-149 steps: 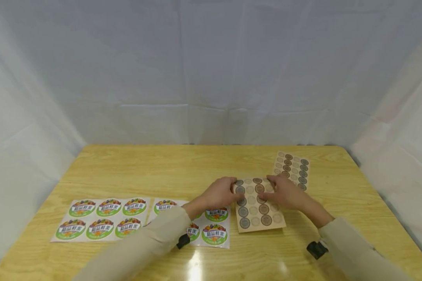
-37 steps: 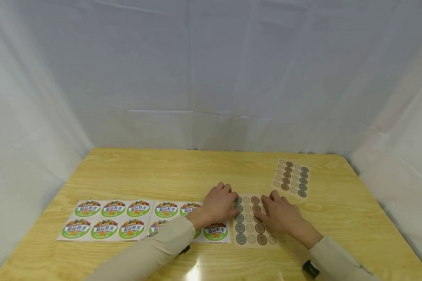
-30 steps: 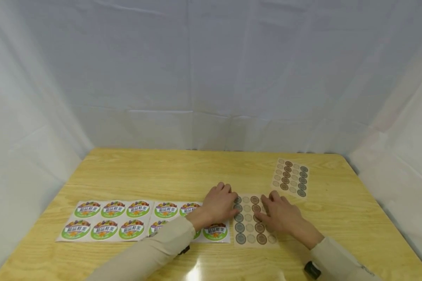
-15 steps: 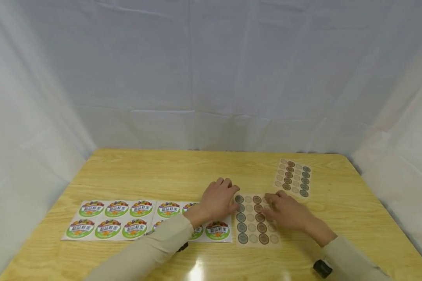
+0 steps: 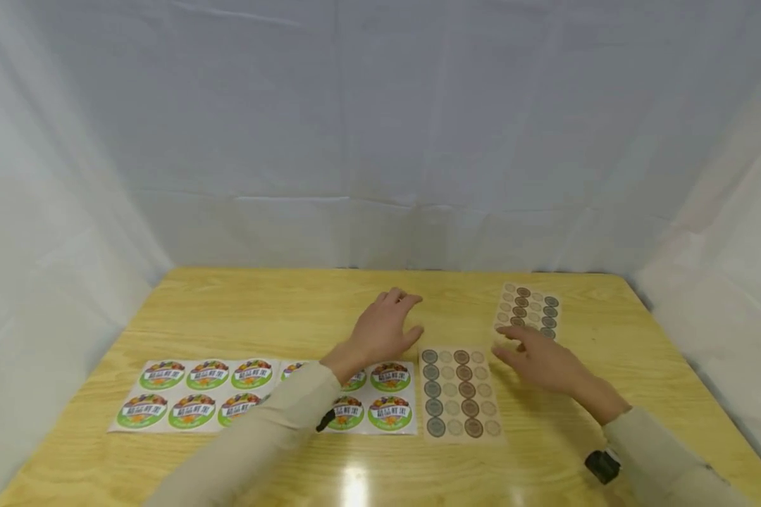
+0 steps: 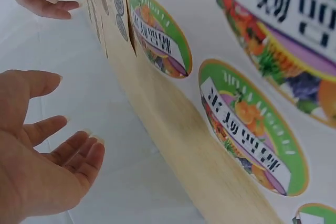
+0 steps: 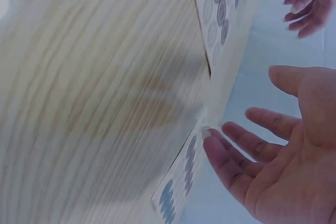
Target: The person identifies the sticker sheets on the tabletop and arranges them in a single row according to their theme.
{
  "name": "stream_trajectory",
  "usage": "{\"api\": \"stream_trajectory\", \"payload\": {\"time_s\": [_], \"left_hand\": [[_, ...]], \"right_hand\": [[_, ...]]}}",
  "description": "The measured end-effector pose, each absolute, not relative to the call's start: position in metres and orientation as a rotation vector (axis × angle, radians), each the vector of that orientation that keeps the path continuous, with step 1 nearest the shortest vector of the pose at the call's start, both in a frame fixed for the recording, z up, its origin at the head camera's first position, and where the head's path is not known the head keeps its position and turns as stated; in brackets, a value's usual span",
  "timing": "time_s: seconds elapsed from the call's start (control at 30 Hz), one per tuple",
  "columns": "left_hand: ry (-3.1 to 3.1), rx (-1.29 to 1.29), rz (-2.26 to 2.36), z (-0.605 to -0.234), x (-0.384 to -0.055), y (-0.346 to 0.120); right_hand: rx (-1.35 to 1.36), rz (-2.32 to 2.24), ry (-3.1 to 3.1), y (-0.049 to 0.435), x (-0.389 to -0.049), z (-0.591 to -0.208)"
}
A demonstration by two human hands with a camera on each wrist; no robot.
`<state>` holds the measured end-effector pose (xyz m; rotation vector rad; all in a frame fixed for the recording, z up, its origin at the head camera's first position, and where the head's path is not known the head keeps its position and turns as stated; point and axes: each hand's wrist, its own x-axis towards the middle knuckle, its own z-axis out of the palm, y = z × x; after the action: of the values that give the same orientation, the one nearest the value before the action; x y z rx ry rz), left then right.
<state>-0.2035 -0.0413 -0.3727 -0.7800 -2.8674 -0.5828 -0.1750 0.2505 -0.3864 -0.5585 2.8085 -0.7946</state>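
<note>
My left hand point(image 5: 380, 331) hovers over the back edge of the fruit-label sticker sheets, fingers loosely spread and holding nothing. In the left wrist view the same hand point(image 6: 47, 150) shows thumb and fingers apart. A tan sheet of round stickers point(image 5: 445, 389) lies flat beside the fruit labels, its columns grey, pale and brown. Right of that sheet, my right hand point(image 5: 545, 360) is raised with nothing between its relaxed fingers. Its fingertips overlap the near edge of a second tan sticker sheet point(image 5: 537, 299) at the back right.
Two white sheets of green-rimmed fruit stickers point(image 5: 193, 396) lie side by side along the left and middle of the wooden table point(image 5: 279, 303). White cloth point(image 5: 380, 141) hangs behind and at both sides.
Earlier both hands gripped the tan sheet, then flattened it beside the fruit labels. Now they have come off it: the left moved back and left, the right toward the second tan sheet.
</note>
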Motion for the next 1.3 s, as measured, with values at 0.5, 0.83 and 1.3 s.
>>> {"api": "stream_trajectory", "payload": {"time_s": [0.5, 0.83, 1.3], "left_hand": [[-2.952, -0.896, -0.852, -0.378, -0.225, -0.036], [-2.992, -0.913, -0.912, -0.387, -0.229, -0.023], [-3.039, -0.913, -0.920, -0.392, -0.228, -0.014]], "right_hand": [[-0.356, -1.021, 2.874, 0.292, -0.209, -0.394], [-0.100, -0.928, 2.894, 0.306, -0.227, -0.409], [-0.031, -0.775, 2.793, 0.309, -0.239, -0.410]]}}
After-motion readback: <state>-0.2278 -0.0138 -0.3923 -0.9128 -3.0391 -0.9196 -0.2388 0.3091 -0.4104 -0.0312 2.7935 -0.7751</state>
